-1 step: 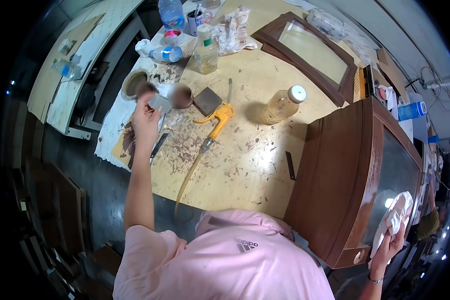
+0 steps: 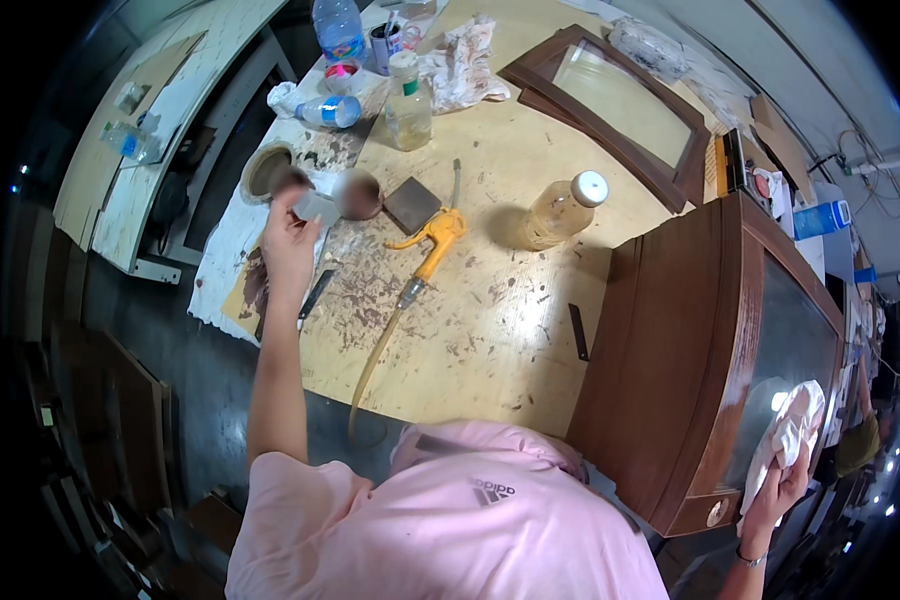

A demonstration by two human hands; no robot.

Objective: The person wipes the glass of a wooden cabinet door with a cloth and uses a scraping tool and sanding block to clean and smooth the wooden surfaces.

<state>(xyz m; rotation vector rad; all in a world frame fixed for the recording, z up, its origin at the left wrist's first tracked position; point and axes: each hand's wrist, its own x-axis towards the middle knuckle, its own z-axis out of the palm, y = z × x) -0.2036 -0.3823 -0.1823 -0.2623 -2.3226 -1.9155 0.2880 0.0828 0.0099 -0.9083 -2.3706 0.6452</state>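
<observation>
My left hand (image 2: 292,240) reaches to the far left of the table, thumb and fingers pinched together. Its fingertips are over the near edge of a round pot (image 2: 251,178) with dark contents; a blurred dark patch there hides what they hold. Beside it lies a pale sheet (image 2: 315,208) and a blurred brown round thing (image 2: 358,194). At the far right my right hand (image 2: 782,490) is closed on a crumpled white cloth (image 2: 800,412), which lies against the glass door (image 2: 795,330) of a brown wooden cabinet (image 2: 650,330).
An orange air blow gun (image 2: 438,240) with its hose (image 2: 382,345) lies mid-table near a dark square block (image 2: 412,205). Bottles of yellowish liquid (image 2: 550,222) and clear liquid (image 2: 410,125) stand behind. A brown glazed frame (image 2: 550,80) lies at the back.
</observation>
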